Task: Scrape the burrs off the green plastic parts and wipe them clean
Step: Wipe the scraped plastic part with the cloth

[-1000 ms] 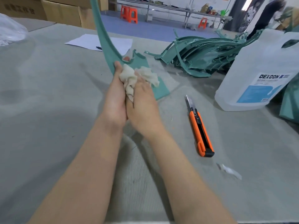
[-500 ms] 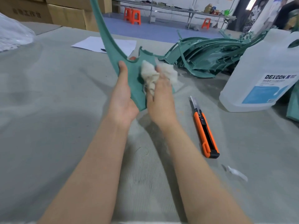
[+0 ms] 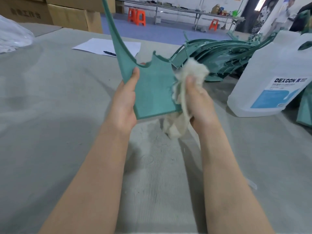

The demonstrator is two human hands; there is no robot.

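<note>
A green plastic part [image 3: 152, 88] with a flat wide base and a long curved arm rising out of the top of the frame is held upright above the table. My left hand [image 3: 125, 102] grips its left edge, thumb on the front face. My right hand [image 3: 197, 102] grips a bunched off-white rag [image 3: 189, 76] against the part's right edge; a tail of the rag hangs below the hand. A pile of more green parts [image 3: 219, 54] lies on the table behind.
A large white DEXCON jug [image 3: 273, 78] stands at the right, with another green part [image 3: 305, 108] beside it. White paper [image 3: 104, 45] and a pen [image 3: 109, 53] lie at the back. Cardboard boxes [image 3: 67, 16] and a clear plastic bag [image 3: 11, 36] sit at far left.
The part has been lifted and turned so its flat face is toward me. My right hand with the rag slid from the face to the right edge. The orange knife has left the view.
</note>
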